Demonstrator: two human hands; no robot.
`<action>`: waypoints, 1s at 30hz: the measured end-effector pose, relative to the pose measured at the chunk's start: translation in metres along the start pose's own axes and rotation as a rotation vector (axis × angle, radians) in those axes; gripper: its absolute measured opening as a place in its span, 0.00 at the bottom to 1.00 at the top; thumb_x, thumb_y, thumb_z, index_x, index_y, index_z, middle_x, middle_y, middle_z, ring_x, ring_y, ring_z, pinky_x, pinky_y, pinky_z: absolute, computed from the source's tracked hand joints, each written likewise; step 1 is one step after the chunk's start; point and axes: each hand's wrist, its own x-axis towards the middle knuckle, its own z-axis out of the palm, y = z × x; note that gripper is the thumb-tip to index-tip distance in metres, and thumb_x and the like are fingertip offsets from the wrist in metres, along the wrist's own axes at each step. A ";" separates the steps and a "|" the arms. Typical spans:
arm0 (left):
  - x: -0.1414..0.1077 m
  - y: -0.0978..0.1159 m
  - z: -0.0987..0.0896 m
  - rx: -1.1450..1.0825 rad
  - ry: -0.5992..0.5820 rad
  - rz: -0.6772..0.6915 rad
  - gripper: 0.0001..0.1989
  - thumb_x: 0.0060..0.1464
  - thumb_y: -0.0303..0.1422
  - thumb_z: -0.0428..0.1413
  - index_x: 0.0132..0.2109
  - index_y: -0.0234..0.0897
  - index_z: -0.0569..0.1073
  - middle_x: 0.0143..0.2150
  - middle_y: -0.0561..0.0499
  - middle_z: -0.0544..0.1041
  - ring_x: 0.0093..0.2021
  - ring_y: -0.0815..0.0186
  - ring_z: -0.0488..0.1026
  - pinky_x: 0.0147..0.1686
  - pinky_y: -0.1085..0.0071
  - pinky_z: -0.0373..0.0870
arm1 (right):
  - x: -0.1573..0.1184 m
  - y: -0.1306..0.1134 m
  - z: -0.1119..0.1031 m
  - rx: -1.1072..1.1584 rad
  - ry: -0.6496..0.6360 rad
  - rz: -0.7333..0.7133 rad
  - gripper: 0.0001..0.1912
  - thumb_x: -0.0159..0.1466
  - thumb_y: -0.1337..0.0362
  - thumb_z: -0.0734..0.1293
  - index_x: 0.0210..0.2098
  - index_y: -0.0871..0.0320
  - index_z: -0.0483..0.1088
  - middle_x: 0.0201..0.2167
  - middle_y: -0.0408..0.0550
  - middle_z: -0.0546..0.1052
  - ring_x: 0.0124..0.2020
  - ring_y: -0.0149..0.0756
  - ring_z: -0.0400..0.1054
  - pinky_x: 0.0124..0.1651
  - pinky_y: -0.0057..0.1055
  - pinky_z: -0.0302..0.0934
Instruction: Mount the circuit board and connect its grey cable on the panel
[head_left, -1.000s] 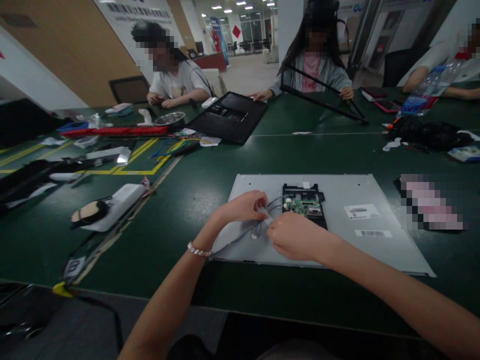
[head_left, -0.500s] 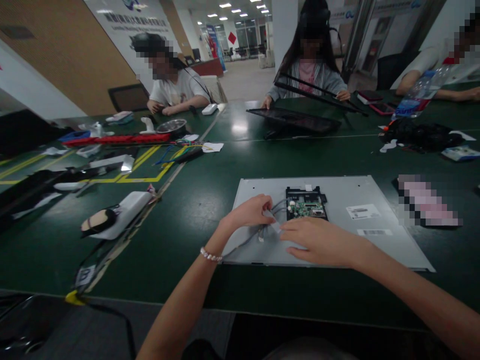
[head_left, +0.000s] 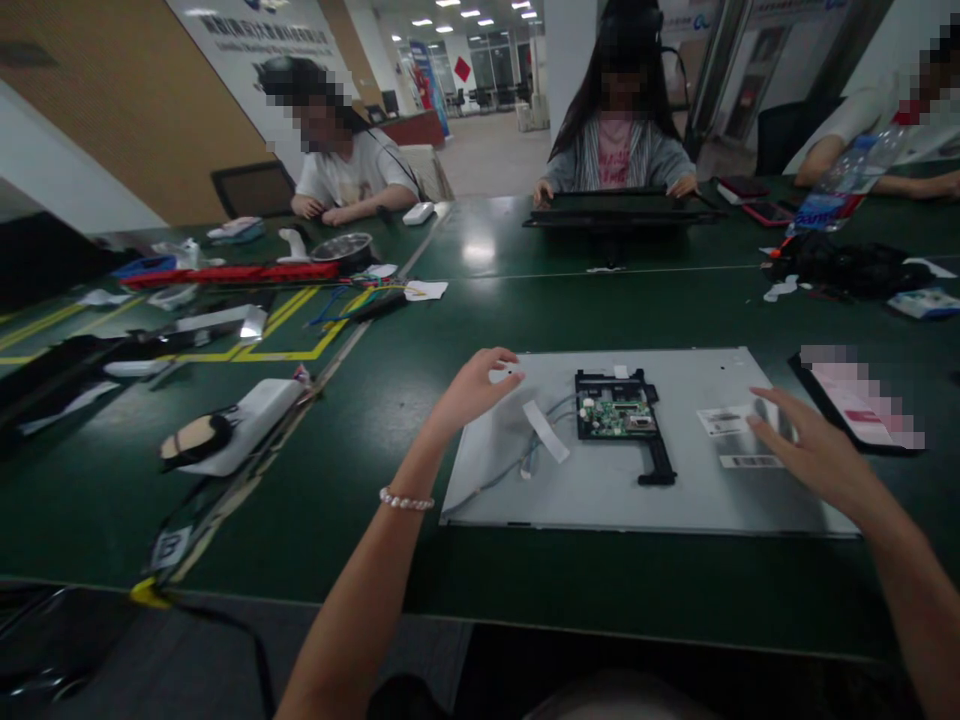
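Observation:
A flat grey metal display panel (head_left: 712, 510) lies face down before me. Near its middle sits a black plastic bracket (head_left: 660, 460) around a green circuit board (head_left: 619, 416). Grey cables (head_left: 495, 480) run from the board toward the panel's left side, and a strip of white tape (head_left: 547, 432) lies across them. Over the panel's upper left part hovers my left hand (head_left: 476, 388), thumb and fingers apart, holding nothing. My right hand (head_left: 814, 445) is above the right side, by the white label (head_left: 724, 420), its fingers spread with nothing visible in them.
A phone (head_left: 859, 400) lies right of the panel. Left are a white case (head_left: 255, 425) with a beige-topped item, cables and a red strip (head_left: 232, 275). Across the table a person holds a dark monitor (head_left: 615, 212); a bottle (head_left: 836, 190) stands right.
My hands have parted from the tape: the left moved up and left, the right swung right. The tape now lies on the cables. The person opposite has lowered a dark frame onto the monitor.

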 end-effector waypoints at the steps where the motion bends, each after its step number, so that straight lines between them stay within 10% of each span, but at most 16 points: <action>1: 0.001 -0.007 -0.003 0.006 0.030 -0.039 0.19 0.56 0.42 0.53 0.51 0.36 0.70 0.54 0.43 0.72 0.53 0.58 0.70 0.51 0.62 0.68 | -0.003 0.001 0.001 0.002 0.010 0.022 0.33 0.66 0.45 0.56 0.64 0.56 0.61 0.65 0.59 0.63 0.63 0.59 0.60 0.54 0.53 0.65; 17: -0.005 -0.014 -0.023 -0.227 -0.058 -0.346 0.28 0.55 0.46 0.52 0.60 0.41 0.65 0.63 0.43 0.67 0.61 0.55 0.66 0.50 0.64 0.71 | -0.012 0.000 0.002 0.141 0.094 0.197 0.30 0.64 0.45 0.59 0.61 0.49 0.65 0.62 0.54 0.68 0.58 0.58 0.65 0.52 0.53 0.65; 30: 0.000 -0.015 -0.014 -0.172 0.032 -0.411 0.34 0.58 0.46 0.49 0.67 0.36 0.58 0.68 0.36 0.61 0.65 0.51 0.61 0.58 0.58 0.63 | -0.016 -0.016 0.008 0.038 0.134 0.066 0.29 0.65 0.47 0.57 0.59 0.53 0.68 0.62 0.55 0.68 0.58 0.56 0.66 0.53 0.52 0.64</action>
